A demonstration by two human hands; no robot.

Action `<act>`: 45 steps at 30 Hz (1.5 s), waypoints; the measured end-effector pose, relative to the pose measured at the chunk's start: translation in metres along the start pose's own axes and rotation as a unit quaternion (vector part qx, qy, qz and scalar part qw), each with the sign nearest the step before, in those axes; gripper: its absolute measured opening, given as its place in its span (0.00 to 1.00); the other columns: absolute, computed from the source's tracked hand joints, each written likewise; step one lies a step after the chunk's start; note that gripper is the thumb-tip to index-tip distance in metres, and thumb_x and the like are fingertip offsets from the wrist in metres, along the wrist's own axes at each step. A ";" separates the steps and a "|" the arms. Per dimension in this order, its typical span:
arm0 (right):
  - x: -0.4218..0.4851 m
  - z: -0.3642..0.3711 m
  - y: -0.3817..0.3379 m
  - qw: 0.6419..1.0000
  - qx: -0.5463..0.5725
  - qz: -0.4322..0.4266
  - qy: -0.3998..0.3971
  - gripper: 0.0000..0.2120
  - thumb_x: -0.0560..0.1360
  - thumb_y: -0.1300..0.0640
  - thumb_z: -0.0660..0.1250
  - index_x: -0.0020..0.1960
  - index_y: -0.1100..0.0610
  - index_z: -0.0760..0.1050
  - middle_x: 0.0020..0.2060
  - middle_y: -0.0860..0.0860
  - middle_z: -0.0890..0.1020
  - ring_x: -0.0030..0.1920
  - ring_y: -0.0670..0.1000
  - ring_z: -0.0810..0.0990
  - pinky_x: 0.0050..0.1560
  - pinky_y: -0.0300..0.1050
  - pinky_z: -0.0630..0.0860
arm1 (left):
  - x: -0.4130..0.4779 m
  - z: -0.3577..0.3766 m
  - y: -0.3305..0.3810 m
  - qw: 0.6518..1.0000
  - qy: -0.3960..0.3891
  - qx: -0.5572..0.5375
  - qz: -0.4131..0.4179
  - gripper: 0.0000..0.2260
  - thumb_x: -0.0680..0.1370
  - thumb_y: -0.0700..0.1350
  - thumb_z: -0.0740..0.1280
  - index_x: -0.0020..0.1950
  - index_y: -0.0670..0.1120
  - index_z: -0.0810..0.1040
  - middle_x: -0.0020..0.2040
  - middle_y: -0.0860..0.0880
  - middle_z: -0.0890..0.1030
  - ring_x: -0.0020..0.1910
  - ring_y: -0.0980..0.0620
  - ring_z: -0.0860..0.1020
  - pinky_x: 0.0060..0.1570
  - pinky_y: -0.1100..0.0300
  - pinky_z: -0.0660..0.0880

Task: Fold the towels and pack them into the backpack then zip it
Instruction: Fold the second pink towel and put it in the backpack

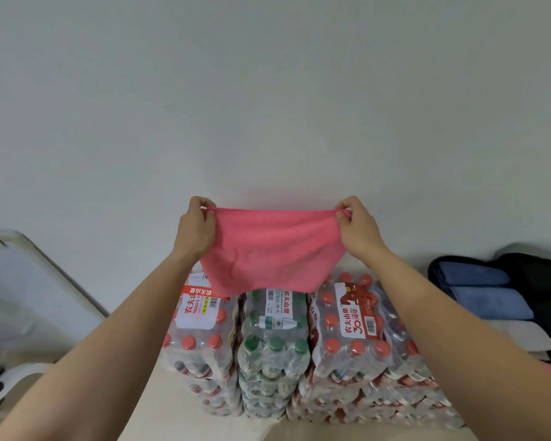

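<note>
1. The left hand is closed on the upper left corner of a pink towel, fingers pinched over the hem.
2. The right hand is closed on the upper right corner of the same towel, thumb and fingers pinching the edge.
3. The pink towel hangs in the air between the two hands, its top edge stretched nearly level, its lower edge sagging in a curve. It sits near the middle of the view, in front of a pale wall.
4. Behind and under the towel, towards 6 o'clock, stand shrink-wrapped packs of water bottles: red-capped packs on the left and right, a green-capped pack between them. The towel's lower edge overlaps their tops in the view.
5. At 3 o'clock an open black backpack lies with folded towels inside: two blue ones towards the far side and a white one nearer.
6. At 9 o'clock a pale, framed object leans by the wall; what it is cannot be told.
</note>
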State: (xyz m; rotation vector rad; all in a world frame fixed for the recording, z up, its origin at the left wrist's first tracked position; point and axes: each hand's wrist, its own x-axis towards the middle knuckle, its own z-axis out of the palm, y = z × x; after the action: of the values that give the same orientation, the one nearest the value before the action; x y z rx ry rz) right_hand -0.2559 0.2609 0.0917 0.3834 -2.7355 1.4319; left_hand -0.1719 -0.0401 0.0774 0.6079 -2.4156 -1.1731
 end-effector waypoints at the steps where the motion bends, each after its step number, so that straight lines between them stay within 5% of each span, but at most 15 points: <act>1: -0.003 0.004 0.004 1.000 -0.001 0.002 -0.008 0.05 0.82 0.60 0.58 0.54 0.53 0.71 0.51 0.49 0.77 0.52 0.49 0.74 0.44 0.40 0.67 | -0.002 0.001 -0.005 1.000 -0.004 0.001 -0.006 0.08 0.82 0.41 0.56 0.59 0.47 0.71 0.52 0.46 0.79 0.43 0.50 0.75 0.43 0.56 0.68; 6: 0.003 0.000 0.016 1.000 -0.001 0.014 -0.003 0.04 0.81 0.60 0.59 0.52 0.53 0.72 0.49 0.48 0.78 0.50 0.49 0.75 0.47 0.41 0.67 | -0.001 0.012 -0.011 0.999 -0.042 0.005 -0.024 0.08 0.81 0.41 0.57 0.59 0.46 0.73 0.53 0.47 0.78 0.49 0.48 0.76 0.48 0.57 0.69; 10: 0.018 -0.010 0.035 0.985 -0.062 0.125 -0.099 0.05 0.79 0.60 0.62 0.51 0.56 0.77 0.46 0.53 0.79 0.38 0.51 0.76 0.36 0.42 0.73 | 0.006 0.038 -0.018 0.987 -0.127 0.066 -0.070 0.10 0.80 0.40 0.59 0.60 0.45 0.74 0.56 0.46 0.76 0.53 0.48 0.73 0.52 0.57 0.68; 13: 0.025 -0.011 0.060 0.964 -0.169 0.154 -0.137 0.09 0.78 0.61 0.61 0.52 0.59 0.80 0.51 0.59 0.82 0.50 0.59 0.80 0.47 0.46 0.76 | 0.005 0.069 -0.029 0.972 -0.190 0.097 -0.098 0.10 0.80 0.41 0.60 0.61 0.44 0.74 0.58 0.44 0.77 0.56 0.46 0.75 0.54 0.57 0.70; 15: 0.027 -0.008 0.080 0.962 -0.190 0.164 -0.103 0.10 0.79 0.58 0.59 0.55 0.58 0.78 0.57 0.60 0.81 0.57 0.61 0.79 0.56 0.48 0.75 | 0.005 0.091 -0.034 0.972 -0.187 0.086 -0.108 0.10 0.80 0.41 0.60 0.60 0.44 0.74 0.58 0.43 0.79 0.56 0.43 0.77 0.53 0.55 0.72; 18: 0.027 -0.001 0.100 0.965 -0.210 0.152 -0.034 0.10 0.80 0.54 0.58 0.58 0.54 0.74 0.57 0.59 0.80 0.57 0.63 0.78 0.56 0.53 0.74 | 0.007 0.118 -0.036 0.980 -0.156 0.092 -0.079 0.11 0.80 0.42 0.60 0.61 0.44 0.77 0.58 0.42 0.81 0.57 0.42 0.78 0.56 0.55 0.72; 25: 0.030 0.003 0.119 0.990 -0.074 0.112 0.034 0.03 0.81 0.56 0.60 0.53 0.52 0.72 0.46 0.53 0.81 0.41 0.58 0.82 0.48 0.52 0.78 | 0.010 0.132 -0.033 0.992 -0.097 0.071 -0.027 0.12 0.79 0.43 0.61 0.59 0.48 0.81 0.56 0.49 0.83 0.56 0.47 0.79 0.54 0.60 0.72; 30: 0.022 0.000 0.118 0.989 -0.096 0.101 0.047 0.07 0.80 0.56 0.62 0.55 0.58 0.75 0.46 0.50 0.79 0.46 0.51 0.74 0.45 0.43 0.66 | -0.002 0.124 -0.026 0.994 -0.094 0.034 -0.045 0.11 0.81 0.43 0.58 0.58 0.44 0.78 0.51 0.47 0.82 0.50 0.46 0.78 0.48 0.57 0.70; 34: 0.012 0.000 0.111 0.986 0.062 0.152 0.013 0.04 0.79 0.60 0.63 0.47 0.55 0.75 0.43 0.51 0.78 0.45 0.50 0.75 0.47 0.45 0.69 | -0.014 0.112 -0.018 0.993 -0.109 0.010 -0.044 0.09 0.82 0.43 0.57 0.56 0.43 0.75 0.49 0.47 0.79 0.48 0.46 0.75 0.45 0.56 0.68; 40: -0.022 -0.010 0.106 0.976 0.096 0.179 -0.084 0.04 0.81 0.60 0.61 0.50 0.57 0.75 0.42 0.50 0.76 0.42 0.46 0.73 0.41 0.40 0.69 | -0.041 0.097 -0.017 0.974 -0.220 0.044 -0.040 0.10 0.84 0.46 0.54 0.55 0.44 0.73 0.49 0.48 0.77 0.48 0.48 0.73 0.48 0.54 0.67; 45: -0.046 -0.024 0.098 0.947 0.156 0.221 -0.172 0.06 0.82 0.61 0.60 0.51 0.59 0.75 0.43 0.55 0.79 0.44 0.51 0.76 0.43 0.44 0.74 | -0.061 0.085 -0.025 0.922 -0.364 -0.065 -0.120 0.12 0.85 0.49 0.55 0.44 0.48 0.72 0.42 0.48 0.74 0.45 0.49 0.71 0.47 0.52 0.70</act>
State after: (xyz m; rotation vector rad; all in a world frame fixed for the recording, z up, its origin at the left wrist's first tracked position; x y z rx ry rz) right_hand -0.2355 0.3433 0.0204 0.0141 -2.9979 2.1068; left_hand -0.1593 0.0329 -0.0012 0.4898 -2.8666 -1.9218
